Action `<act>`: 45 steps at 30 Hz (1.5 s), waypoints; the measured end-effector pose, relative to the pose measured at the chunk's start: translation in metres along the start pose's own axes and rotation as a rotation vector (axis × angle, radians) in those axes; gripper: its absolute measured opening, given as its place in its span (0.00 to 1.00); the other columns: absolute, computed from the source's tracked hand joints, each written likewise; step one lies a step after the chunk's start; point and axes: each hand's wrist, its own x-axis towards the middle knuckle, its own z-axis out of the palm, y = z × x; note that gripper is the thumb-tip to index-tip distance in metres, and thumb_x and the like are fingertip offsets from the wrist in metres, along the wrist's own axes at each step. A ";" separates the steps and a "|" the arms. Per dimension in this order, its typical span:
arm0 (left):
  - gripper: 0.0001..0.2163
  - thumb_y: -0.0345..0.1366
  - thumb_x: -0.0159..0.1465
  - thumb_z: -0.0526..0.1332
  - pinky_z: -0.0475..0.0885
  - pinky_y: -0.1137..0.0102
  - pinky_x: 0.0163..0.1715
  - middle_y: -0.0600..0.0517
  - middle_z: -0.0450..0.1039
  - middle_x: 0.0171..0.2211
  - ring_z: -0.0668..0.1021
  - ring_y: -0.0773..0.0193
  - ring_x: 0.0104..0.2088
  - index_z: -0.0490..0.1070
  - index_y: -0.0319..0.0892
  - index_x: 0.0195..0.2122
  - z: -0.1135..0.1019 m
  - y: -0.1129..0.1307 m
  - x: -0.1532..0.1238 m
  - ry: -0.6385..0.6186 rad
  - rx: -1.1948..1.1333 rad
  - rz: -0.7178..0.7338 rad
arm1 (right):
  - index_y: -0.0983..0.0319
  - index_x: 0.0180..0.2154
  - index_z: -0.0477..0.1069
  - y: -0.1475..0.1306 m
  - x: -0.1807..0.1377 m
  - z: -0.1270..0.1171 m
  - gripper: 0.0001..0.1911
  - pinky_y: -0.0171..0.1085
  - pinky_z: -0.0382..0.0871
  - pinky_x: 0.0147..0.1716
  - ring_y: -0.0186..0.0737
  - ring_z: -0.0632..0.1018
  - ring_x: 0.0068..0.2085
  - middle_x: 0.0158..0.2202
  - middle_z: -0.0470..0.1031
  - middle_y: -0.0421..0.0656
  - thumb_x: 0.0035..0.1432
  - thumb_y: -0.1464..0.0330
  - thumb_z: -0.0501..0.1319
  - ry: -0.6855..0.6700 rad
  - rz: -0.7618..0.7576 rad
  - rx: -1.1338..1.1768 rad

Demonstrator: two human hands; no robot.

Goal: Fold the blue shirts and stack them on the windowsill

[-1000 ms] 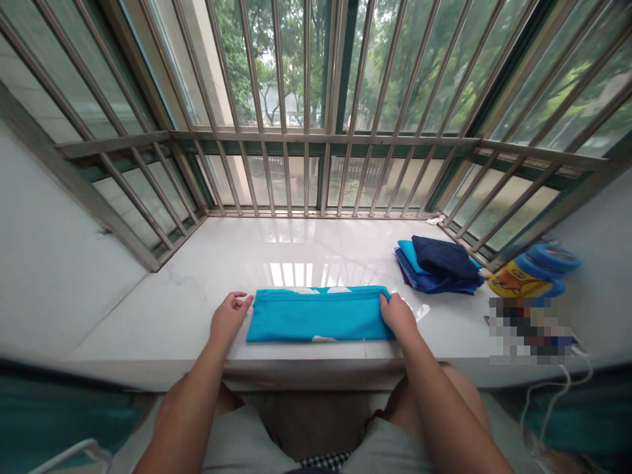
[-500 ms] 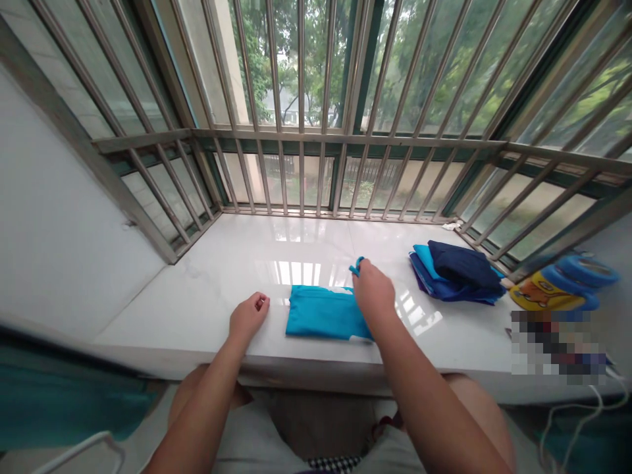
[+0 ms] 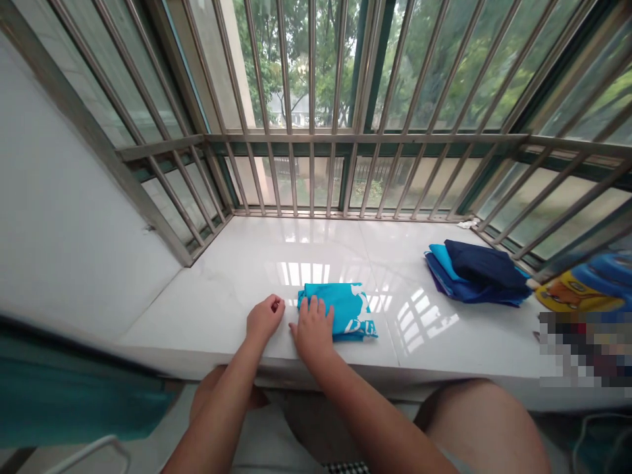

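Note:
A folded turquoise cloth item [image 3: 345, 306] with white printing lies flat on the white sill, near its front edge. Resting on its left part is my right hand [image 3: 315, 326], palm down with the fingers spread. Just left of the cloth, my left hand [image 3: 266, 316] is curled on the sill, its fingertips drawn in. I cannot make out whether anything small is inside those fingers. The cloth's left end is partly covered by my right hand.
A stack of folded dark blue and bright blue cloths [image 3: 476, 273] lies to the right. Beyond it stands a yellow and blue container [image 3: 577, 293], beside a blurred-out patch. Metal window bars [image 3: 311, 174] enclose the sill [image 3: 237, 263] at the back.
My right hand has let go of a small strip at the cloth's far edge and moved left, flattening onto the cloth. More white printing shows now. The view has shifted slightly.

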 end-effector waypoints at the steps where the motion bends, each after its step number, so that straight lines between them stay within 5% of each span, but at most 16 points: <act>1: 0.11 0.44 0.73 0.59 0.58 0.68 0.30 0.54 0.81 0.31 0.79 0.60 0.33 0.77 0.48 0.37 0.000 0.000 0.000 -0.001 0.002 -0.001 | 0.66 0.74 0.62 0.005 -0.003 0.006 0.39 0.71 0.51 0.70 0.70 0.60 0.75 0.77 0.56 0.66 0.69 0.57 0.65 0.014 0.007 -0.010; 5: 0.11 0.45 0.74 0.58 0.63 0.68 0.30 0.54 0.80 0.32 0.79 0.61 0.31 0.78 0.49 0.43 0.003 0.000 -0.003 0.003 -0.045 0.064 | 0.67 0.75 0.59 0.028 -0.004 0.023 0.37 0.65 0.52 0.73 0.64 0.62 0.76 0.76 0.58 0.65 0.73 0.57 0.60 0.034 -0.033 0.023; 10: 0.12 0.40 0.75 0.57 0.75 0.62 0.51 0.47 0.82 0.46 0.81 0.56 0.47 0.79 0.47 0.52 0.012 0.002 -0.004 0.050 -0.178 0.572 | 0.67 0.68 0.71 0.049 0.003 0.024 0.26 0.58 0.62 0.70 0.58 0.71 0.71 0.69 0.71 0.63 0.75 0.63 0.57 0.048 -0.132 0.057; 13: 0.11 0.37 0.75 0.58 0.76 0.58 0.55 0.45 0.81 0.47 0.81 0.53 0.50 0.81 0.46 0.48 0.017 0.003 0.001 0.057 -0.178 0.664 | 0.68 0.62 0.77 0.054 0.004 0.027 0.23 0.61 0.62 0.70 0.62 0.70 0.71 0.69 0.70 0.64 0.72 0.61 0.62 0.050 -0.186 0.055; 18: 0.10 0.39 0.74 0.61 0.77 0.58 0.54 0.46 0.81 0.48 0.82 0.54 0.50 0.82 0.47 0.51 0.024 0.005 0.010 0.038 -0.201 0.660 | 0.65 0.51 0.81 0.065 0.003 0.036 0.11 0.60 0.65 0.69 0.60 0.75 0.68 0.64 0.77 0.60 0.72 0.69 0.63 0.169 -0.260 0.109; 26: 0.08 0.37 0.71 0.63 0.77 0.56 0.53 0.47 0.84 0.46 0.82 0.53 0.48 0.82 0.46 0.47 0.030 0.006 0.017 -0.006 -0.193 0.614 | 0.64 0.54 0.78 0.070 -0.002 0.038 0.13 0.56 0.65 0.70 0.53 0.76 0.67 0.64 0.78 0.56 0.75 0.71 0.57 0.302 -0.352 0.181; 31: 0.10 0.35 0.71 0.60 0.78 0.57 0.53 0.47 0.84 0.45 0.82 0.53 0.48 0.82 0.47 0.45 0.028 0.006 0.017 0.017 -0.203 0.578 | 0.64 0.54 0.78 0.063 -0.012 0.047 0.14 0.62 0.58 0.73 0.57 0.72 0.71 0.68 0.74 0.58 0.73 0.68 0.60 0.205 -0.388 0.177; 37: 0.12 0.40 0.71 0.57 0.79 0.60 0.48 0.47 0.85 0.43 0.84 0.54 0.44 0.81 0.47 0.45 0.027 0.003 0.017 0.050 -0.275 0.491 | 0.73 0.77 0.53 0.042 -0.034 0.043 0.58 0.68 0.49 0.74 0.70 0.55 0.78 0.78 0.48 0.68 0.61 0.45 0.70 0.077 -0.350 0.077; 40: 0.13 0.46 0.70 0.58 0.79 0.63 0.42 0.49 0.84 0.40 0.84 0.56 0.40 0.80 0.47 0.43 0.026 0.001 0.018 0.091 -0.327 0.386 | 0.73 0.77 0.53 0.039 -0.056 0.055 0.48 0.65 0.55 0.73 0.68 0.58 0.77 0.78 0.51 0.65 0.68 0.54 0.66 0.086 -0.428 -0.016; 45: 0.16 0.51 0.70 0.57 0.76 0.66 0.37 0.51 0.83 0.36 0.81 0.59 0.32 0.78 0.47 0.39 0.021 0.001 0.017 0.095 -0.317 0.249 | 0.59 0.72 0.66 0.055 -0.078 0.049 0.28 0.51 0.78 0.54 0.54 0.82 0.55 0.61 0.80 0.54 0.74 0.68 0.58 0.138 -0.432 -0.028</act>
